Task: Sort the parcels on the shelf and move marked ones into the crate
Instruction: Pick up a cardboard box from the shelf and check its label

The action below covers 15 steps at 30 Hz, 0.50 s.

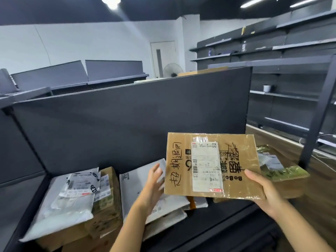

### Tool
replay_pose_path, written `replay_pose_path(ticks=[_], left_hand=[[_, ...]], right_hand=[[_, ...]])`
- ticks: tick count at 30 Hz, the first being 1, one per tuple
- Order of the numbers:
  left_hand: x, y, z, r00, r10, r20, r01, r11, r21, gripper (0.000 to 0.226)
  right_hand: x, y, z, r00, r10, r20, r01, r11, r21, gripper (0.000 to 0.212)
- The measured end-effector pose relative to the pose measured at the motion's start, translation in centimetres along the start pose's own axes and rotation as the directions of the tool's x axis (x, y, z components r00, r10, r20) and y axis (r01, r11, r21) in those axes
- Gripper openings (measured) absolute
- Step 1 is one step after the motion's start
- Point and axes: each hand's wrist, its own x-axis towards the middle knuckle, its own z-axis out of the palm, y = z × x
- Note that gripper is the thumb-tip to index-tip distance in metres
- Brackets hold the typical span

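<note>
My right hand [261, 193] grips the lower right corner of a flat brown cardboard parcel [236, 171], held up above the shelf. The parcel bears a white shipping label and black handwritten marker characters along its left side. My left hand [154, 186] is just left of the parcel's edge, fingers spread, holding nothing. Below on the dark shelf [209, 226] lie grey poly mailers [138, 186], a white mailer stack [72, 197] on brown boxes [107, 202], and a green-printed box [280, 170] behind the held parcel. No crate is in view.
A dark back panel [127, 120] rises behind the shelf. Dark shelving [291, 51] lines the right wall, with a metal upright post [318, 113] near the shelf's right end. Wooden floor [318, 206] lies to the right. A fan [172, 70] and a door stand far back.
</note>
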Motion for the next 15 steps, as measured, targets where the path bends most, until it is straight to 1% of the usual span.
replay_pose_path(ticks=[3,5,7,8,10,11,13,15], left_hand=[[0.8,3.7,-1.6,0.999,0.031,0.015,-0.033,0.989,0.141,0.118],[1.2,5.5,-2.4,0.998,0.059,0.027,-0.063,0.981,0.185,0.103],[1.2,6.7,-3.1,0.997,0.066,0.032,-0.071,0.976,0.208,0.083],[1.2,6.8,-3.3,0.998,0.054,0.039,-0.061,0.974,0.218,0.078],[0.8,6.2,-3.7,0.999,0.021,0.035,-0.027,0.982,0.190,0.080],[0.4,5.7,-3.7,1.000,0.021,0.016,-0.024,0.986,0.162,0.078],[-0.2,4.8,-3.8,0.999,0.034,-0.029,-0.030,0.994,0.109,0.066],[-0.2,4.3,-4.3,0.998,0.032,-0.058,-0.028,0.997,0.074,0.057]], right_hand=[[-0.4,-1.1,1.5,0.998,0.014,0.055,-0.012,0.999,-0.047,0.096],[-0.4,-1.6,2.7,0.995,0.031,0.094,-0.023,0.996,-0.086,0.090],[-0.4,-1.9,3.7,0.993,0.060,0.101,-0.045,0.988,-0.148,0.100],[-0.2,-1.8,3.8,0.992,0.083,0.094,-0.065,0.982,-0.177,0.102],[-0.1,-1.6,4.3,0.989,0.105,0.103,-0.084,0.977,-0.194,0.102],[-0.1,-1.5,4.5,0.988,0.111,0.106,-0.088,0.976,-0.199,0.103],[0.0,-1.0,4.8,0.989,0.112,0.098,-0.090,0.974,-0.206,0.105],[-0.3,-0.8,5.4,0.987,0.100,0.122,-0.078,0.982,-0.174,0.102]])
